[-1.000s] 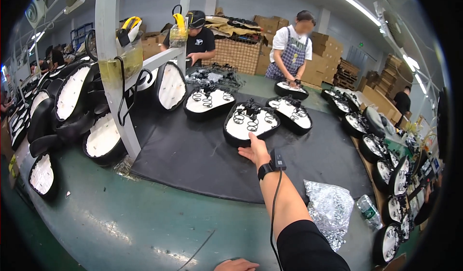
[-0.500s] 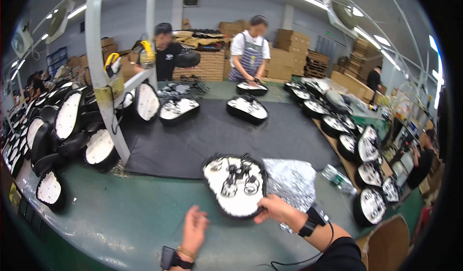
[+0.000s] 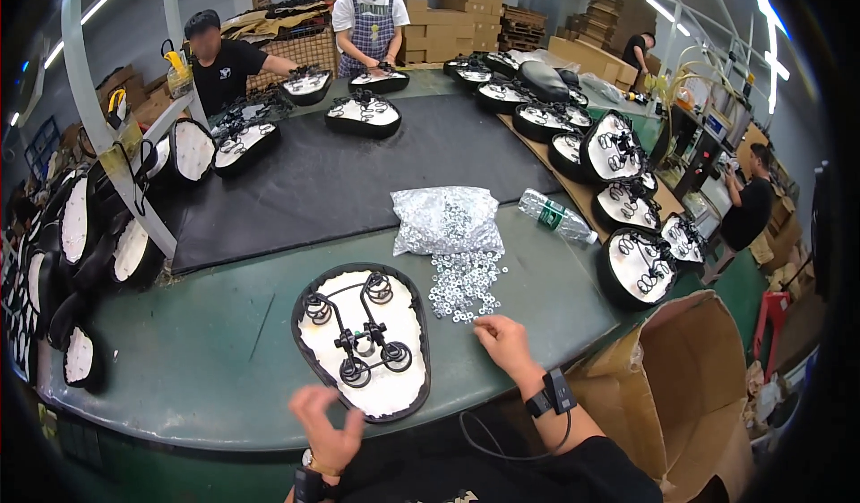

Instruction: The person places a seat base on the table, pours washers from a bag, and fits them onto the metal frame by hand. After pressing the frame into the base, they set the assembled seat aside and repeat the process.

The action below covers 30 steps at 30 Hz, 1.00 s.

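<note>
Your left hand [image 3: 330, 424] hovers at the near table edge [image 3: 179, 431], fingers loosely curled and holding nothing, just off the seat's near end. Your right hand [image 3: 506, 342] rests on the green table top, fingertips on the near fringe of the loose washers [image 3: 461, 283]; whether it pinches one, you cannot tell. The upturned saddle [image 3: 363, 340] lies flat between your hands, close to the near edge, long axis running near to far, broad end towards you. It shows a black rim, white underside, black wire rails and coil springs. Bare table lies to its left. An open carton [image 3: 690, 386] crowds your right. Beyond sit the washer bag [image 3: 445, 219], a plastic bottle [image 3: 557, 217] and the black mat [image 3: 358, 176].
</note>
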{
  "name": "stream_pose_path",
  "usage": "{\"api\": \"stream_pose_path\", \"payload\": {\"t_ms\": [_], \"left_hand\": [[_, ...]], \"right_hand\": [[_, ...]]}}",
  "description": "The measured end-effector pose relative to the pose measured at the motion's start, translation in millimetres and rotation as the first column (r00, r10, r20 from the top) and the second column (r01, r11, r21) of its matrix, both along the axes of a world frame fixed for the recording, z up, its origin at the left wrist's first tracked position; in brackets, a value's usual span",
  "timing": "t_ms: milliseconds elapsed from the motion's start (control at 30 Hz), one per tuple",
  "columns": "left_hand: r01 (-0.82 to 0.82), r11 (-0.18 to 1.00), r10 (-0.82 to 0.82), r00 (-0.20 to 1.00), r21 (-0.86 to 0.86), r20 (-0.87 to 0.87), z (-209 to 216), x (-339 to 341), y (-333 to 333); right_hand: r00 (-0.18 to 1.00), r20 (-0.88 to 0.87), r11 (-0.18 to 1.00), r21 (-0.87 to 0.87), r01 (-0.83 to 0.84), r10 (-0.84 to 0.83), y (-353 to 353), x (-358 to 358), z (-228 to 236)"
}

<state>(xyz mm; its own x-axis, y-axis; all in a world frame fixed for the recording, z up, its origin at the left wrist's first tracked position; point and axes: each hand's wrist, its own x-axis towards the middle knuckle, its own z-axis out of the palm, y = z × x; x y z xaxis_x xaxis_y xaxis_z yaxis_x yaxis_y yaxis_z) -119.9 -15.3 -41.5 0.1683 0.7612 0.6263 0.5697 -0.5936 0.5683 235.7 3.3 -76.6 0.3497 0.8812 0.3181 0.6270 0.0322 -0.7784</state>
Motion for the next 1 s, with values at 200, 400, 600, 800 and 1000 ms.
{"api": "stream_pose_path", "payload": {"t_ms": [200, 400, 600, 800, 1000], "left_hand": [[0.165, 0.985, -0.143, 0.94, 0.047, -0.309, -9, 20, -15], [0.081, 0.997, -0.074, 0.954, 0.011, -0.29, 0, 45, 1], [0.042, 0.999, -0.047, 0.926, -0.022, -0.375, 18, 55, 3], [0.082, 0.993, -0.108, 0.894, -0.079, -0.434, 29, 80, 14], [0.089, 0.991, -0.127, 0.849, -0.099, -0.513, 33, 84, 20]], "right_hand": [[0.899, 0.422, 0.989, 0.035, -0.141, 0.113, 30, -13, 3], [0.908, 0.408, 0.994, -0.003, -0.106, 0.098, 37, -4, -5], [0.925, 0.233, 0.921, -0.321, -0.22, 0.302, 33, -22, 34], [0.912, 0.062, 0.81, -0.488, -0.326, 0.405, 7, -29, 30], [0.912, 0.216, 0.924, -0.243, -0.296, 0.349, -13, -35, 20]]}}
